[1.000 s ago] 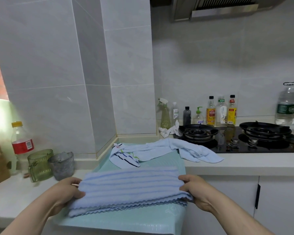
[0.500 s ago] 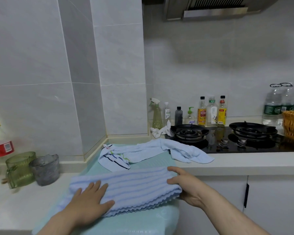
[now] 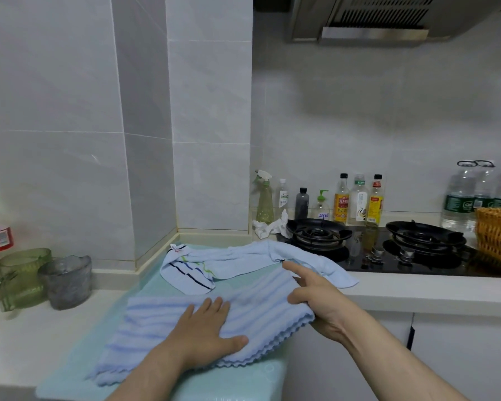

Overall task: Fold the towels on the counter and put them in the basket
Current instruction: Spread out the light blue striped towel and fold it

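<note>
The folded light-blue ribbed towel (image 3: pixel 258 296) lies on the pale green mat (image 3: pixel 235 380), long axis running near-left to far-right. The left hand (image 3: pixel 206 328) presses it, fingers flat; the right hand (image 3: pixel 315 299) grips its right end.

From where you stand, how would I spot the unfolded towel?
Find the black stove. Left of it, partly on the green mat, lies a crumpled pale-blue towel. Unlike the ribbed towel nearer you, it has dark and green stripes at one end.
</note>
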Tool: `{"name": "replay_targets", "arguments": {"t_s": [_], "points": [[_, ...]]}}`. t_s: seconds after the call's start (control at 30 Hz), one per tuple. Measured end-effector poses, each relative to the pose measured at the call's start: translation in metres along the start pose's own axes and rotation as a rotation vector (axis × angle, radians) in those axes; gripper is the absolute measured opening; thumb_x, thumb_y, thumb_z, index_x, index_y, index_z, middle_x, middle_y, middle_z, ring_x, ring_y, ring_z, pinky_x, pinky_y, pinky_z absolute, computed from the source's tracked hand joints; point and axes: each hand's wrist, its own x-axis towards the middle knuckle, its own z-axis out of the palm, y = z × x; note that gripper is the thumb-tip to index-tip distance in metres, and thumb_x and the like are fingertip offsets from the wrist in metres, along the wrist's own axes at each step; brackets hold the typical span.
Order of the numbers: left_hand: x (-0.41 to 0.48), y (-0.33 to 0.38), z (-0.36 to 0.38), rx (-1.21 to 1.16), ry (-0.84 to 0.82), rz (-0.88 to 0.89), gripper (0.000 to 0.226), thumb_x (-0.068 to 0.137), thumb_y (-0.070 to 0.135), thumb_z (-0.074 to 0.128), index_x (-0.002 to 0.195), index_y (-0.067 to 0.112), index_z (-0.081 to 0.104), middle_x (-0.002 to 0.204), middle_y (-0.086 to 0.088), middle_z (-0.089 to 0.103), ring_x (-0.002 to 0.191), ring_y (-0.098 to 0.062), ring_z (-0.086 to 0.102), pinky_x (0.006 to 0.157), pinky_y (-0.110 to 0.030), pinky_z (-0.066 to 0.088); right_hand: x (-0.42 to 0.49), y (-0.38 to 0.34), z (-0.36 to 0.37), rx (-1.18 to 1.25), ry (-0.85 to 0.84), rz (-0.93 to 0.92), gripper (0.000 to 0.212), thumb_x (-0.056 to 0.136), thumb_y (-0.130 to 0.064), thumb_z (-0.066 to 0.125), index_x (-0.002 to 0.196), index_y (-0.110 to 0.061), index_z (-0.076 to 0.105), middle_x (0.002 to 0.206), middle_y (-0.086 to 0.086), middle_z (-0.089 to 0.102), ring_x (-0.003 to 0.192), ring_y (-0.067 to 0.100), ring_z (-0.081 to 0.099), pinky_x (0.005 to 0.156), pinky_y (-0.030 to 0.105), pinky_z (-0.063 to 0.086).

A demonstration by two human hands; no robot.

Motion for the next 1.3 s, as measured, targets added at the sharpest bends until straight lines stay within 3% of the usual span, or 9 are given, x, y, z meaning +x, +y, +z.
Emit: {"name": "replay_targets", "arguments": {"t_s": [0.13,0.23,0.3,0.4,0.5,0.73,0.9,1.03,1.3], "points": [[-0.002,-0.011,0.002,-0.932,0.263,-0.060,0.072,0.079,0.074,0.048,0.129,0.022,0.056,0.144,-0.001,0.050,0.134,-0.015,0.042,0.110,-0.030,0.034,0.008,-0.009,0.042,0.028,-0.094,-0.052,0.068,0.079,0.014,0.052,0.135,-0.025,0.050,0.120,0.019,0.061,0.088,0.030,0.063,0.071,0.033,0.048],[-0.003,-0.022,-0.005,-1.430,0.432,-0.158,0.042,0.102,0.040,0.033,0.116,0.012,0.060,0.111,-0.018,0.067,0.079,-0.020,0.056,0.068,-0.027,0.039,0.014,0.001,0.086,0.063,-0.146,0.004,0.060,0.083,0.012,0.052,0.130,-0.025,0.050,0.122,0.016,0.058,0.075,0.022,0.066,0.060,0.025,0.049],[-0.003,-0.025,-0.008,-1.577,0.418,-0.188,0.042,0.102,0.042,0.031,0.113,0.013,0.060,0.098,-0.017,0.067,0.073,-0.022,0.057,0.067,-0.031,0.042,0.019,0.014,0.104,0.190,-0.179,0.075,0.048,0.087,0.007,0.052,0.126,-0.020,0.051,0.115,0.017,0.057,0.065,0.021,0.065,0.057,0.027,0.049],[-0.003,-0.029,-0.009,-1.436,0.459,-0.192,0.032,0.096,0.034,0.054,0.119,0.012,0.060,0.111,-0.004,0.066,0.106,-0.022,0.062,0.091,-0.034,0.046,0.022,0.021,0.108,0.553,-0.120,0.098,0.035,0.092,0.003,0.049,0.125,-0.004,0.052,0.109,0.026,0.058,0.069,0.032,0.063,0.058,0.034,0.056],[-0.003,-0.032,-0.007,-1.172,0.403,-0.140,0.063,0.073,0.017,0.077,0.130,0.024,0.050,0.114,0.003,0.068,0.098,-0.013,0.068,0.079,-0.026,0.052,0.019,0.020,0.088,0.775,0.078,-0.023,0.025,0.091,0.005,0.043,0.112,0.003,0.057,0.105,0.026,0.063,0.067,0.028,0.059,0.051,0.029,0.055],[-0.004,-0.025,-0.014,-1.128,0.373,-0.122,0.062,0.085,0.001,0.061,0.137,0.029,0.043,0.119,-0.003,0.066,0.096,-0.015,0.068,0.066,-0.020,0.053,0.001,0.063,0.075,-0.296,0.249,-0.143,0.030,0.085,0.006,0.052,0.089,-0.019,0.067,0.079,0.003,0.067,0.060,0.006,0.057,0.057,0.017,0.045],[-0.004,-0.026,-0.052,-1.223,0.438,-0.189,0.058,0.084,-0.008,0.051,0.130,0.027,0.052,0.097,-0.011,0.071,0.080,-0.020,0.070,0.064,-0.027,0.056,-0.003,0.071,0.090,-0.813,0.047,-0.272,0.049,0.089,-0.044,0.060,0.134,-0.035,0.042,0.138,-0.017,0.040,0.129,0.004,0.039,0.109,0.024,0.033],[-0.019,-0.045,-0.088,-1.412,0.428,-0.235,0.046,0.089,-0.012,0.050,0.123,0.019,0.057,0.109,-0.021,0.066,0.083,-0.030,0.068,0.065,-0.032,0.058,-0.012,0.071,0.117,-0.972,0.036,-0.333,0.088,0.079,-0.054,0.061,0.151,-0.036,0.013,0.148,-0.019,0.017,0.142,0.009,0.014,0.117,0.032,0.023],[-0.058,-0.110,-0.082,-1.252,0.335,-0.368,0.034,0.092,-0.010,0.047,0.119,0.007,0.060,0.101,-0.019,0.072,0.093,-0.035,0.070,0.086,-0.047,0.056,-0.006,0.082,0.144,-0.960,0.080,-0.361,0.062,0.084,-0.016,0.048,0.143,-0.029,0.035,0.145,-0.011,0.035,0.129,0.014,0.033,0.108,0.023,0.030]]}}
